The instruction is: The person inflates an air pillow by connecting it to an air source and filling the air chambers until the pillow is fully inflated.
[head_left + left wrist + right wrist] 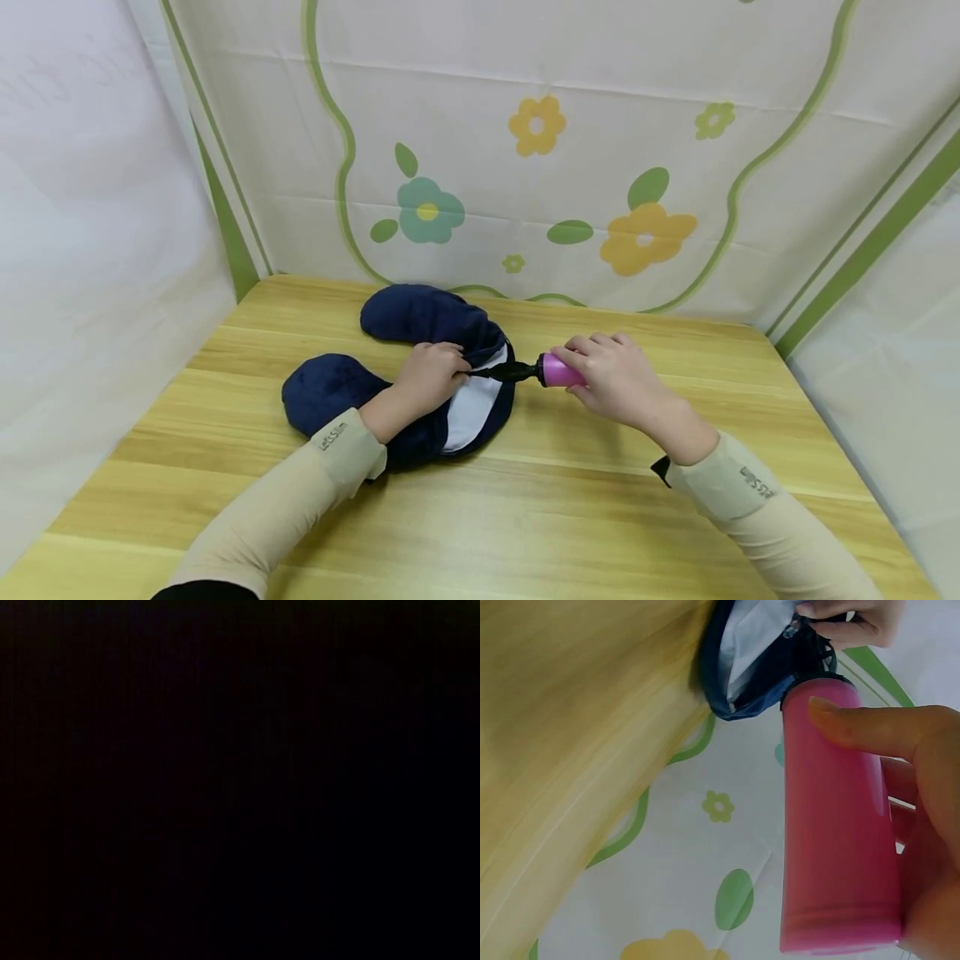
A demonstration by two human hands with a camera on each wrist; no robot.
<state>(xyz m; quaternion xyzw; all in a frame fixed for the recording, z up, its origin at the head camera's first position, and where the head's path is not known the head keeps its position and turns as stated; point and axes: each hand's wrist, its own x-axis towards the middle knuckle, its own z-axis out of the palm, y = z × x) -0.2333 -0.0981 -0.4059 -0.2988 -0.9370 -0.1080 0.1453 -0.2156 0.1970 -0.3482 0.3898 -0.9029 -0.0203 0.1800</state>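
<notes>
Neck pillow: we see a U-shaped, navy, plush neck pillow (330, 392) lying on the wood-grain table (600, 517), left of centre, its two rounded ends pointing left.
Pale panel: at the bend, a smooth whitish panel (472, 412) shows between navy edges.
Pump: we see a smooth, pink, cylindrical barrel (564, 371) with a black collar and a tapering black nozzle (512, 372) pointing left across the pale panel.
Left hand: the left hand (431, 375) pinches the neck pillow at the pale panel, beside the nozzle tip; we cannot tell whether its fingers also grip the nozzle.
Right hand: the right hand (618, 379) wraps around the barrel, thumb along its side.
Nozzle tip: hidden at the left hand's fingers; we cannot confirm its seating.
Left wrist view: nearly black; we can make out nothing.
Right wrist view: the right hand is cut off by the right edge, the left by the top.
</notes>
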